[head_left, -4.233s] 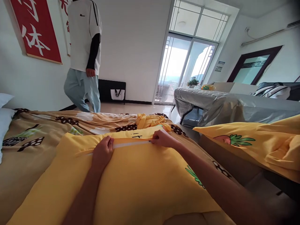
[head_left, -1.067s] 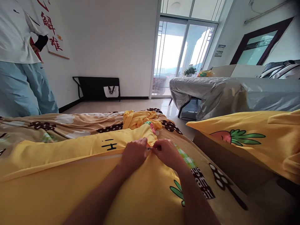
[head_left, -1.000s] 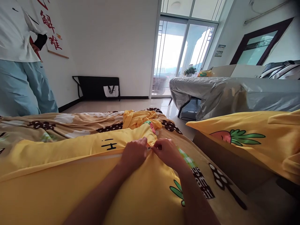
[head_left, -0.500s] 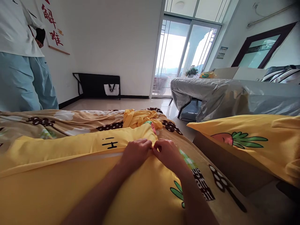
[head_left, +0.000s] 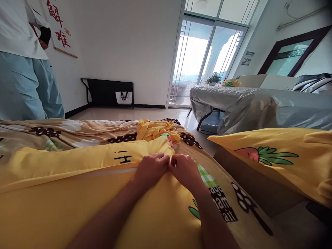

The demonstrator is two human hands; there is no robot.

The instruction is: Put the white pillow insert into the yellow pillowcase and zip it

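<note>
One gap I saw a second before was almost gone: the left hand [head_left: 153,166] and right hand [head_left: 185,170] had drawn together beyond the bit of white strip [head_left: 124,171] that showed, so the work seemed to be at one small spot. Their fingers looked pinched on the yellow cover [head_left: 85,190]. It lay on the patterned blanket [head_left: 116,128], its long edge running left to right, slanting away at the right, its "Hi" print [head_left: 122,159] sideways.

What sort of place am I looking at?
Possibly a bedroom or other indoor living space: a patterned blanket lies beneath a yellow cover, a calligraphy scroll hangs at left, and glass doors let in daylight.
</note>
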